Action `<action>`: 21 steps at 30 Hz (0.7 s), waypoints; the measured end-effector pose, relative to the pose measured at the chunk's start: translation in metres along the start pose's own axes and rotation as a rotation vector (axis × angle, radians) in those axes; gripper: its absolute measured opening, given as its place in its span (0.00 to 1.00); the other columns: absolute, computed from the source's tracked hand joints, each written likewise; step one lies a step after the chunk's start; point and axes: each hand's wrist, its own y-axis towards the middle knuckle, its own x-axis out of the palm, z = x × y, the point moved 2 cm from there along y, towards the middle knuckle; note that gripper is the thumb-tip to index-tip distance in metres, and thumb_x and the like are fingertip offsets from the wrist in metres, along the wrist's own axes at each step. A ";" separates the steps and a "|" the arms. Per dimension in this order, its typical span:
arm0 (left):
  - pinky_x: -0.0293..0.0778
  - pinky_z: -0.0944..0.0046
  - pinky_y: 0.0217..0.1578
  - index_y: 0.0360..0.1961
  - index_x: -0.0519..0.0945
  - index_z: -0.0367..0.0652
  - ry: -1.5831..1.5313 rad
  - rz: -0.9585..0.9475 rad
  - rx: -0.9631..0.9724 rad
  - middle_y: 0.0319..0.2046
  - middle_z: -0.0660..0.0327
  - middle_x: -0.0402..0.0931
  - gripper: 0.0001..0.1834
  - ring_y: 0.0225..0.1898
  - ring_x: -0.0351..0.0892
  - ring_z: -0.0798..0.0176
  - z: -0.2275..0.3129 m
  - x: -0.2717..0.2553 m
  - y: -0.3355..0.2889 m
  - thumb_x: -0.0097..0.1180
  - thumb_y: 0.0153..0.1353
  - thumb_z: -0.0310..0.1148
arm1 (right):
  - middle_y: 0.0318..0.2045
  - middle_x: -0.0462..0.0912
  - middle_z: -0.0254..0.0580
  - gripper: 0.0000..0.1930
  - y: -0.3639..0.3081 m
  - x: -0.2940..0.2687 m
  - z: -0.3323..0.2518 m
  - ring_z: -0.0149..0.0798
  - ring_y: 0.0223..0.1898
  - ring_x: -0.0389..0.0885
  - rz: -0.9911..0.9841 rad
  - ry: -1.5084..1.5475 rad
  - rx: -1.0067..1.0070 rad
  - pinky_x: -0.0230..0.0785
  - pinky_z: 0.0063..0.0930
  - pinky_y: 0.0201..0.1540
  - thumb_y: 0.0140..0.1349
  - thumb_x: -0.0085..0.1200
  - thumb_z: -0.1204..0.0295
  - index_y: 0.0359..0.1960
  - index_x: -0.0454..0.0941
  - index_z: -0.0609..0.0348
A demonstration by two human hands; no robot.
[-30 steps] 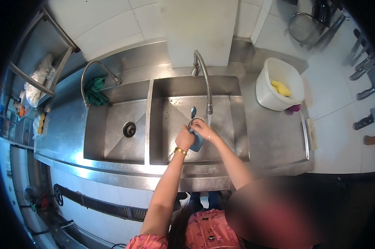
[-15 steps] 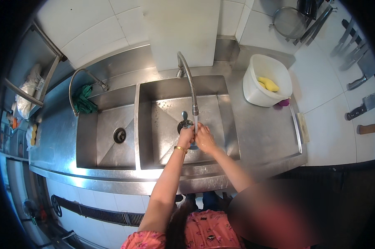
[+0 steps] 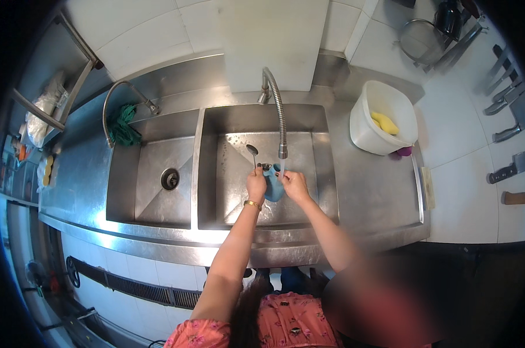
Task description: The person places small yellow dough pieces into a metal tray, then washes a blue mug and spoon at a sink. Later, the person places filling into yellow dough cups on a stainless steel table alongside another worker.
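Head view: my left hand (image 3: 256, 185) is closed around the handle of a spoon (image 3: 252, 150). My right hand (image 3: 294, 185) has its fingertips pinched on the upper edge of a blue item (image 3: 273, 190), cup or cloth I cannot tell, which hangs between my hands; whether my left palm grips it too is hidden. Both things are over the larger sink basin (image 3: 230, 197), just below the metal spout (image 3: 282, 130), with water (image 3: 282, 166) running by my right fingers.

I judge the rinsing to be partway: both pieces are in hand and neither is set down, so finishing and putting them aside are left; how clean they are I can't see. My spoon points bowl-end away from me, its long axis running front to back with a slight lean left. Farther out, a green cloth (image 3: 125, 129) lies beyond the smaller basin (image 3: 149, 159), and a white tub (image 3: 368, 130) stands on my right.
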 end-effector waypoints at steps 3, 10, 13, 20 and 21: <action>0.65 0.65 0.25 0.27 0.76 0.35 -0.037 -0.031 0.004 0.19 0.55 0.74 0.18 0.22 0.72 0.65 0.005 -0.004 -0.005 0.43 0.60 0.40 | 0.20 0.77 0.52 0.08 0.002 0.001 0.004 0.46 0.23 0.78 0.011 0.167 0.029 0.66 0.33 0.27 0.51 0.50 0.73 0.31 0.79 0.61; 0.67 0.71 0.31 0.30 0.77 0.36 -0.256 -0.255 0.275 0.27 0.63 0.76 0.08 0.28 0.71 0.73 0.027 0.001 -0.033 0.53 0.56 0.31 | 0.18 0.78 0.41 0.07 0.009 0.014 0.011 0.30 0.22 0.75 0.219 0.134 0.144 0.66 0.23 0.28 0.49 0.54 0.76 0.31 0.78 0.63; 0.67 0.72 0.30 0.32 0.78 0.37 -0.270 -0.251 0.204 0.26 0.65 0.76 0.08 0.27 0.70 0.74 0.028 0.004 -0.036 0.53 0.56 0.31 | 0.24 0.79 0.42 0.08 0.009 0.020 0.010 0.33 0.26 0.76 0.225 0.141 0.171 0.67 0.24 0.32 0.50 0.53 0.77 0.33 0.78 0.62; 0.64 0.75 0.26 0.36 0.78 0.37 -0.150 -0.227 0.138 0.24 0.68 0.74 0.10 0.26 0.67 0.77 0.025 0.009 -0.030 0.49 0.59 0.31 | 0.37 0.76 0.45 0.10 0.000 0.021 -0.011 0.37 0.33 0.77 0.289 0.459 -0.110 0.67 0.27 0.37 0.50 0.52 0.78 0.35 0.78 0.61; 0.63 0.76 0.25 0.37 0.77 0.37 -0.170 -0.228 0.085 0.26 0.70 0.73 0.09 0.26 0.65 0.79 0.024 0.007 -0.030 0.49 0.59 0.30 | 0.34 0.77 0.43 0.10 -0.001 0.018 -0.013 0.36 0.31 0.76 0.286 0.417 -0.123 0.67 0.26 0.36 0.49 0.52 0.78 0.35 0.78 0.61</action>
